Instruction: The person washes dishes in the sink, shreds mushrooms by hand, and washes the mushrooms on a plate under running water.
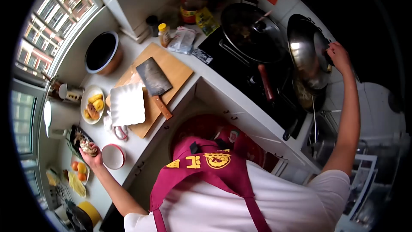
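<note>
"So, what has the left hand [93,158] got?"

"Its fingers are curled round a pale, brownish clump [88,148], near the red-rimmed bowl [124,158] on the table [133,147]."

"And the right hand [340,56]?"

"That one is clamped on the dark knob [329,48] of a tilted glass lid [321,54], at the shiny wok [298,43]."

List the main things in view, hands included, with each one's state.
Left hand: holding a pale food clump
Lid: tilted, held by the right hand
Left wok: covered by a glass lid
Cleaver: flat on the cutting board, handle overhanging
White fluted dish: partly on the board
Oval plate: holding food pieces
Red-rimmed bowl: looks empty
Yellow-capped bottle: upright, capped
</note>
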Tool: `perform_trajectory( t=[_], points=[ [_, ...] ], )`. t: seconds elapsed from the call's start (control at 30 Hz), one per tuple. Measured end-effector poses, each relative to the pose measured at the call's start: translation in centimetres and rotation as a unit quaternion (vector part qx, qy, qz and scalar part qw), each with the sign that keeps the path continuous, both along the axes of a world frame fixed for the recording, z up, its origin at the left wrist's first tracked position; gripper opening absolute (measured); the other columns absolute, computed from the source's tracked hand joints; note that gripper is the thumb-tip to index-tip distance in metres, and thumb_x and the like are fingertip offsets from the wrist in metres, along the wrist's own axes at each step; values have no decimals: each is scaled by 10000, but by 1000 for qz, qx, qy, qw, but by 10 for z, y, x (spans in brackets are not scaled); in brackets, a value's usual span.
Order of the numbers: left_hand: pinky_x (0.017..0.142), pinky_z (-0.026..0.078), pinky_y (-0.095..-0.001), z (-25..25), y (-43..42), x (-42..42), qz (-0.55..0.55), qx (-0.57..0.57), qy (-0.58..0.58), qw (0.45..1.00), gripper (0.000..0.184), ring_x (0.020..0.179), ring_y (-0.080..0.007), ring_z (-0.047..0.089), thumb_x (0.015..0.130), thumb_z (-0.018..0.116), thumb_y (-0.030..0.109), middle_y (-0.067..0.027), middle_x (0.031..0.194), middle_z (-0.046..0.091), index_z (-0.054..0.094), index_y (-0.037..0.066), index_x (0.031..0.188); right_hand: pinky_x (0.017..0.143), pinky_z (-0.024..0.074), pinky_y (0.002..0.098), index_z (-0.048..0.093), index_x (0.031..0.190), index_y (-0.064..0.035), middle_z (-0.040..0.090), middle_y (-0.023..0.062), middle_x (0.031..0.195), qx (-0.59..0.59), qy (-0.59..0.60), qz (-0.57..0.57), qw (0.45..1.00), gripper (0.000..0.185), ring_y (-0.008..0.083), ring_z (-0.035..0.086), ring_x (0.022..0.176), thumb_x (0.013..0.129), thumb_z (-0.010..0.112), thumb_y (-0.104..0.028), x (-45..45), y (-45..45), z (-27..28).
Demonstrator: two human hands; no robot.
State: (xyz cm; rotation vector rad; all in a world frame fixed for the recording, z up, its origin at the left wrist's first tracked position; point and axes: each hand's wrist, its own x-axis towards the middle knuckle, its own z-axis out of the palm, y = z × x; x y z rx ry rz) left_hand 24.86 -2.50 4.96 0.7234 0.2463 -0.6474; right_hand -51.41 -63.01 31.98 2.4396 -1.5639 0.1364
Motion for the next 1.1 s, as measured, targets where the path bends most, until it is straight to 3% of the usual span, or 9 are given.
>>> perform_trajectory(
  t=[0.13, 0.3, 0.67, 0.77, 0.83, 0.87, 0.93, 1.03, 1.1],
  points=[
    [564, 464, -264, 1, -62, 2, -94, -31, -21, 995, 347, 720, -188, 532, 929, 453, 398, -70, 831, 553, 551, 75, 1014, 694, 447, 408, 526, 785, -30, 545, 96, 925, 8, 31, -91, 995, 186, 322, 558, 815, 815, 546, -213, -32, 28, -28],
    [554, 459, -258, 40, -123, -32, -101, 11, -25, 994, 330, 692, -171, 534, 927, 467, 386, -63, 854, 573, 549, 78, 1010, 740, 468, 427, 568, 797, -34, 560, 88, 1005, 26, 66, -179, 981, 158, 315, 569, 875, 796, 577, -191, -53, 44, -65],
    [617, 451, -276, 64, -155, -88, -194, -59, -50, 978, 357, 762, -178, 496, 937, 444, 375, -78, 914, 534, 523, 54, 1071, 791, 461, 434, 597, 857, -59, 571, 90, 999, 15, 115, -192, 975, 201, 294, 545, 956, 805, 601, -253, -83, 25, -140],
    [598, 436, -271, 57, -148, -91, -180, -44, -27, 982, 347, 742, -182, 485, 935, 447, 366, -82, 892, 517, 521, 52, 1064, 762, 471, 443, 577, 913, -54, 576, 103, 941, -173, 50, -31, 983, 236, 310, 553, 942, 824, 592, -271, -36, 47, -123],
    [604, 433, -272, 55, -145, -105, -176, -43, -28, 983, 344, 741, -181, 480, 935, 445, 360, -85, 894, 515, 522, 51, 1064, 709, 482, 443, 565, 892, -46, 604, 134, 927, 52, 42, -96, 993, 271, 339, 591, 827, 877, 520, -313, 13, 68, -128],
    [607, 432, -273, 54, -143, -110, -174, -44, -28, 983, 342, 741, -180, 478, 936, 445, 357, -87, 896, 514, 523, 50, 1065, 696, 479, 438, 576, 862, -27, 614, 167, 865, 176, -29, -51, 983, 304, 332, 599, 810, 898, 484, -315, 29, 80, -143],
    [610, 424, -270, 43, -138, -114, -187, -74, -19, 979, 336, 746, -180, 482, 936, 447, 349, -85, 920, 519, 521, 45, 1060, 652, 473, 428, 596, 818, 2, 605, 203, 783, 491, -133, -158, 846, 309, 329, 608, 675, 904, 470, -268, 75, 100, -163],
    [598, 420, -269, 32, -136, -123, -180, -60, -6, 982, 325, 742, -172, 483, 934, 456, 343, -74, 917, 527, 523, 46, 1049, 625, 469, 398, 604, 783, 2, 614, 159, 761, 463, -5, -63, 884, 352, 281, 592, 593, 856, 551, -338, 96, 83, -244],
    [585, 415, -263, 38, -137, -136, -161, -46, 5, 986, 316, 720, -168, 472, 938, 451, 344, -68, 896, 519, 524, 54, 1042, 640, 465, 379, 612, 790, -2, 614, 128, 759, 490, -92, -120, 858, 375, 244, 591, 630, 820, 600, -376, 110, 70, -276]
  ],
)
